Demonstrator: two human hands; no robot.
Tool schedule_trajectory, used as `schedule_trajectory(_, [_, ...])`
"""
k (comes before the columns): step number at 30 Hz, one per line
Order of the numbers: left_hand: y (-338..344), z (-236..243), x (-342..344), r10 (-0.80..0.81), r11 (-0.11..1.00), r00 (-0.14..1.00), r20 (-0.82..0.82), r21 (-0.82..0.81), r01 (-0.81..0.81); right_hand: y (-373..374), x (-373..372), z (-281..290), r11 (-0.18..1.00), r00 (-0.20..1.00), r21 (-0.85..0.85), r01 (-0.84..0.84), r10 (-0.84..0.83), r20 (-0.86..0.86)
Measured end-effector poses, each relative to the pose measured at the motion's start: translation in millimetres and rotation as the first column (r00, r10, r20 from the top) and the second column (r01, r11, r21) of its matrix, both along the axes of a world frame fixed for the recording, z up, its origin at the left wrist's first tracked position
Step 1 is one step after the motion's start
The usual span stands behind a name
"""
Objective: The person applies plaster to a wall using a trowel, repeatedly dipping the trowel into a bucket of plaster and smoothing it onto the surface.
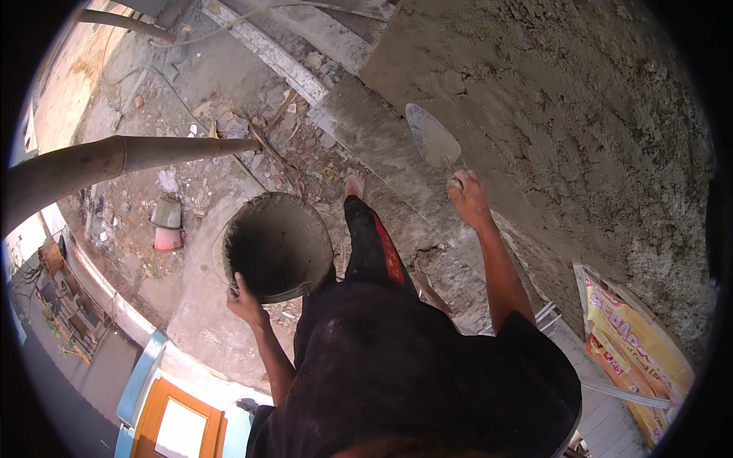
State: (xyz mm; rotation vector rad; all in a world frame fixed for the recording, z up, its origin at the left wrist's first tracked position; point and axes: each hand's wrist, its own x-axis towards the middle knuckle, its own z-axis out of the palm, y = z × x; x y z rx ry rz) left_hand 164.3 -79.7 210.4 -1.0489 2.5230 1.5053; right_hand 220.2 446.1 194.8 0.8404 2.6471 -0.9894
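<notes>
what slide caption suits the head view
Left hand holds a bucket, right hand a trowel at the rough grey wall.

The bucket is dark grey, the trowel pale grey, the wall mottled grey-brown, the shirt black, the trousers black with a red stripe, the door orange.

Dark bucket, pale-bladed trowel

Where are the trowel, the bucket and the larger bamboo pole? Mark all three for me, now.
Trowel point(432, 136): head view, on the middle of its flat blade.
Bucket point(305, 238): head view, on its inner wall, right side.
Larger bamboo pole point(145, 154): head view, partway along its shaft.
</notes>
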Motion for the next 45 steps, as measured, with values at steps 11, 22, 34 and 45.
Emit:
schedule_trajectory(11, [100, -8, -36, 0.012, 0.959, 0.998, 0.060, 0.281, -0.029, 37, -100, -105, 0.949, 0.934, 0.315, -0.017, -0.098, 0.344])
schedule_trajectory(22, [128, 20, -54, -0.063, 0.974, 0.998, -0.023, 0.217, 0.067, 42, -88, 67, 0.959, 0.976, 0.191, 0.210, -0.194, -0.097])
schedule_trajectory(34, [108, 26, -67, -0.421, 0.899, 0.899, -0.120, 0.076, 0.431, -21, 7, 187, 0.949, 0.966, 0.180, 0.259, -0.258, -0.029])
schedule_trajectory(45, [123, 161, -94, -0.776, 0.563, 0.503, -0.381, -0.059, 0.824, -214, 5, 116, 0.885, 0.880, 0.095, -0.455, 0.431, 0.201])
